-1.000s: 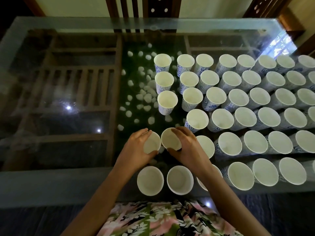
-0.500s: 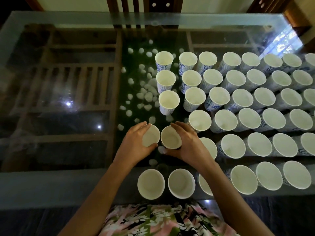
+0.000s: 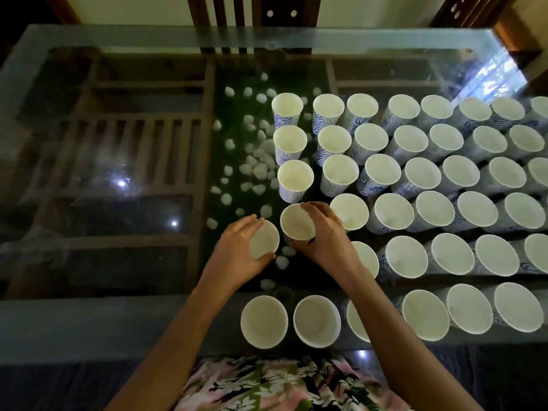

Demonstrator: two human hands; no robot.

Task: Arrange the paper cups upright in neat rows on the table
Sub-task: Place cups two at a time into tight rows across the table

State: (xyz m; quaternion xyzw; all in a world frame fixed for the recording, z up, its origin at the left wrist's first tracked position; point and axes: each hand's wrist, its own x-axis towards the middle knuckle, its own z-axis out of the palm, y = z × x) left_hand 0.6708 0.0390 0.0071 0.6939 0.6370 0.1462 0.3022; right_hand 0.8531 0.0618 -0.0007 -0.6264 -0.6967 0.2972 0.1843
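DESK: What does the head view give us?
PHOTOGRAPHER: A person bends over a glass surface (image 3: pixel 103 324). Its right half is crowded with upright paper cups (image 3: pixel 385 170), white inside and blue-patterned outside, set in rows that run off the right edge of the frame.

DESK: The hands?
PHOTOGRAPHER: Both are busy near the middle. The left hand (image 3: pixel 234 253) is curled around a first cup (image 3: pixel 264 240), thumb on its near side, fingers over the far rim. The right hand (image 3: pixel 326 235) grips a second cup (image 3: pixel 296 222) from the right. Both cups are mouth-up and just beside each other. Whether their rims touch, or whether their bases sit on the glass, I cannot tell.

DESK: Where do they sit in the layout?
PHOTOGRAPHER: At the left end of the block. The second cup is directly in front of a column of three cups (image 3: pixel 290 143), close to the nearest one. The first cup is left of that column, outside the block.

DESK: Anything nearer the person?
PHOTOGRAPHER: Two front cups (image 3: pixel 264 321) stand side by side at the near edge. The right forearm (image 3: pixel 394 336) crosses over a third beside them.

DESK: Background?
PHOTOGRAPHER: Under the glass are white pebbles (image 3: pixel 258 170) scattered on a dark green strip (image 3: pixel 234 108) and a wooden slatted frame (image 3: pixel 127 152). A floral garment (image 3: pixel 267 387) fills the bottom, and a dark wooden chair back (image 3: pixel 252 13) rises beyond the far edge.
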